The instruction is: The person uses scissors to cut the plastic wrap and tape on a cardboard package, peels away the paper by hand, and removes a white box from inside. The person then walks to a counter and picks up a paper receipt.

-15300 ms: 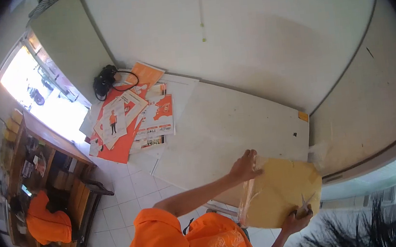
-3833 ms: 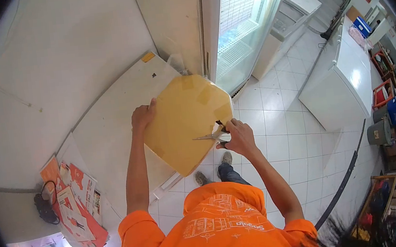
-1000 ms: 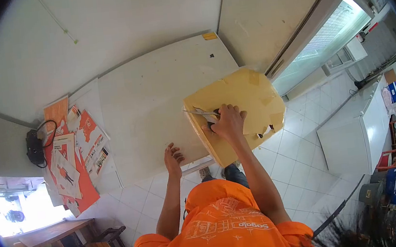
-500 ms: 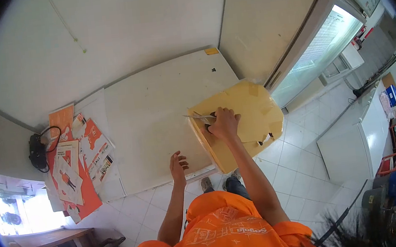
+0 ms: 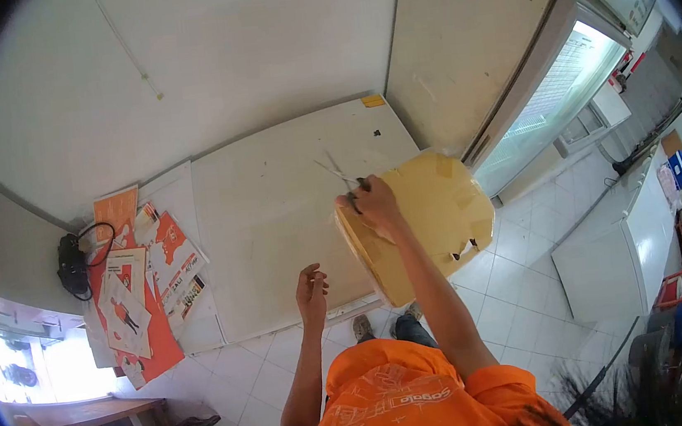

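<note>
My right hand (image 5: 373, 201) grips a pair of scissors (image 5: 341, 175) by its dark handles. The two silver blades point up and left, slightly parted, over the white tabletop (image 5: 267, 221). Beneath this hand lies a tan, tape-covered cardboard package (image 5: 440, 202) with cut-off corners and a dark torn spot near its lower right edge. My left hand (image 5: 312, 293) hovers by the table's front edge, left of the package, fingers loosely bent and apart, holding nothing.
Orange and white printed papers (image 5: 137, 293) overlap on the table's left end, beside a black corded device (image 5: 72, 266). A glass-fronted fridge (image 5: 553, 99) stands at the right. Farther right is a white cabinet (image 5: 604, 260); wooden furniture (image 5: 104, 412) is at lower left.
My right hand has lifted slightly up and left with the scissors, whose blades now point higher, past the package's edge. My left hand has shifted only a little.
</note>
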`<state>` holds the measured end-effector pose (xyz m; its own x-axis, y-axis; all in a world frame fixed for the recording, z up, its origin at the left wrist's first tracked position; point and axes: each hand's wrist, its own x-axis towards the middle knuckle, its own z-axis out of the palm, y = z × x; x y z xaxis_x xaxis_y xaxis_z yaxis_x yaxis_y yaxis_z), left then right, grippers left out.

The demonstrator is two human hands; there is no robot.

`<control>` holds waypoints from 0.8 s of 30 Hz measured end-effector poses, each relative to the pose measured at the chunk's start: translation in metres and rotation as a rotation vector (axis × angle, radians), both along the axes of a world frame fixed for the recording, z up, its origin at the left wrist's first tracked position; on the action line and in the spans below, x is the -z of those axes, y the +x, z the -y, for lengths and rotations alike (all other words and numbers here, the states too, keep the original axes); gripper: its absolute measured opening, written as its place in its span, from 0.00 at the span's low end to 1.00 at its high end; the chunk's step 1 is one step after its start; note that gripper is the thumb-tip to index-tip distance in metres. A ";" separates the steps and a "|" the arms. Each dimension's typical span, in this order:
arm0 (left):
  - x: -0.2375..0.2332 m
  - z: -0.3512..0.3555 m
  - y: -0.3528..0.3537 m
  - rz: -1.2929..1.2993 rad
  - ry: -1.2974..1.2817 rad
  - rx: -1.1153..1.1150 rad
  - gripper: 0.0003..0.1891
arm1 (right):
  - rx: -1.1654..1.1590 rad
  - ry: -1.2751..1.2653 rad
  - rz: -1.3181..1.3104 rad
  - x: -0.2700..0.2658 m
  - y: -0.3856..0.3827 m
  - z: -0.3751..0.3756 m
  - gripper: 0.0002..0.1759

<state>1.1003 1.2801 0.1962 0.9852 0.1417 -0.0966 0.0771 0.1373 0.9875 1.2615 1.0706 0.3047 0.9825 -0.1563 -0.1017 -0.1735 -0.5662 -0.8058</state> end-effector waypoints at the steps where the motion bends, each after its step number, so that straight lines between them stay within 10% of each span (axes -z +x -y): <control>1: -0.004 -0.002 -0.004 -0.001 -0.005 -0.001 0.13 | 0.030 0.132 0.067 0.008 -0.005 0.016 0.33; 8: -0.035 0.000 0.000 0.225 0.497 0.111 0.13 | -0.173 -0.363 0.192 -0.004 -0.143 0.116 0.39; 15: -0.087 0.055 0.117 1.035 0.889 0.486 0.14 | 0.201 -0.153 0.211 0.011 -0.248 0.167 0.37; 24: -0.092 0.107 0.162 1.303 0.920 0.993 0.05 | 0.643 0.094 0.060 0.037 -0.341 0.165 0.40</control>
